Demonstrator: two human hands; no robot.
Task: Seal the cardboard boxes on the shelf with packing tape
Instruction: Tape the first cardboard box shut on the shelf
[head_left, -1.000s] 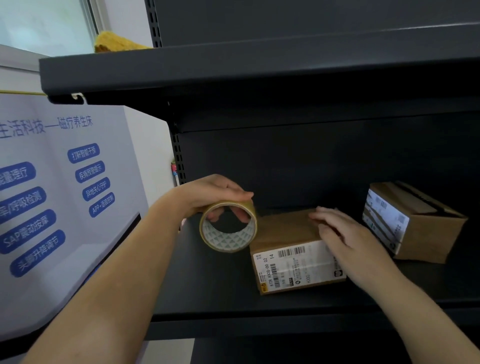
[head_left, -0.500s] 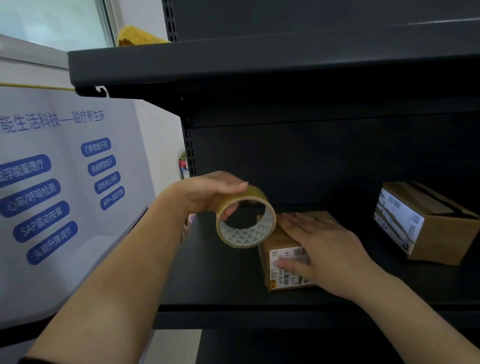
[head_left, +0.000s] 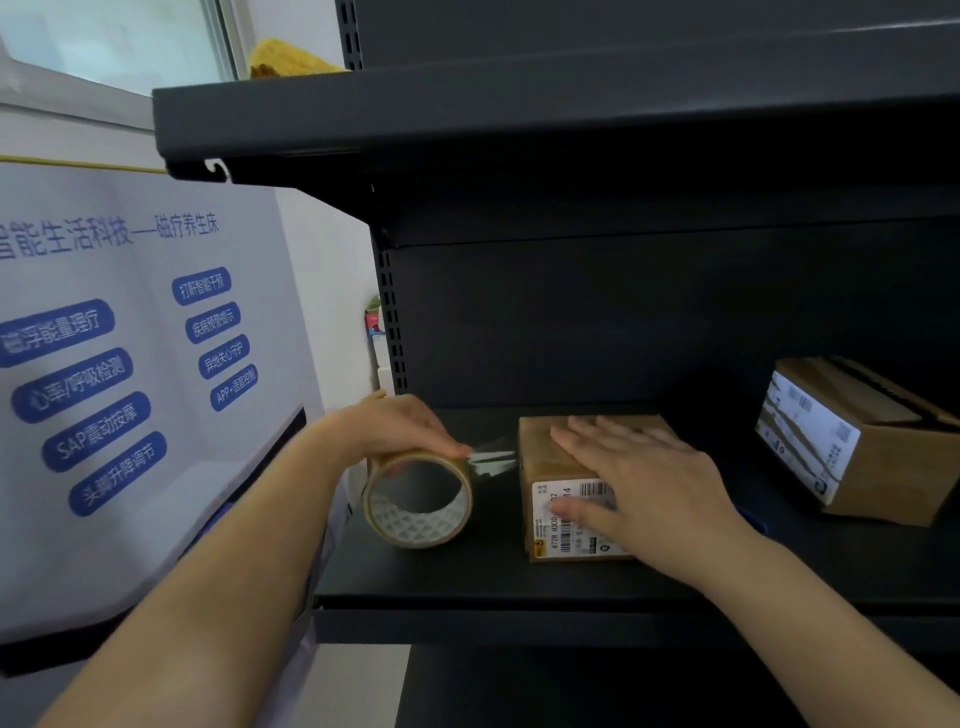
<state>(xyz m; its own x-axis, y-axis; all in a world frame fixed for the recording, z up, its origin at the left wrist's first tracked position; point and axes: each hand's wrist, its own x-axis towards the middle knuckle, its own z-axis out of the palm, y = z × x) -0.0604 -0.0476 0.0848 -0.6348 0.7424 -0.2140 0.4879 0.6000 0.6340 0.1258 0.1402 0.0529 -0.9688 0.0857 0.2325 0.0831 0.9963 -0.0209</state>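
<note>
A small cardboard box (head_left: 540, 449) with a white barcode label stands on the dark shelf (head_left: 467, 577). My right hand (head_left: 639, 483) lies flat on its top, fingers straight, thumb down over the label. My left hand (head_left: 402, 428) grips a roll of brown packing tape (head_left: 418, 501) from above, just left of the box. A clear strip of tape (head_left: 493, 460) stretches from the roll to the box's left edge. A second cardboard box (head_left: 857, 441) sits at the right of the shelf, its top flaps showing a dark gap.
The upper shelf (head_left: 519, 119) overhangs close above, with a yellow object (head_left: 291, 57) on it. A white poster board (head_left: 130, 364) with blue labels stands left of the shelf upright (head_left: 389, 322).
The left hand has pulled the roll leftward and down, away from the box, drawing out a strip of tape. The right hand stays flat on the box top.
</note>
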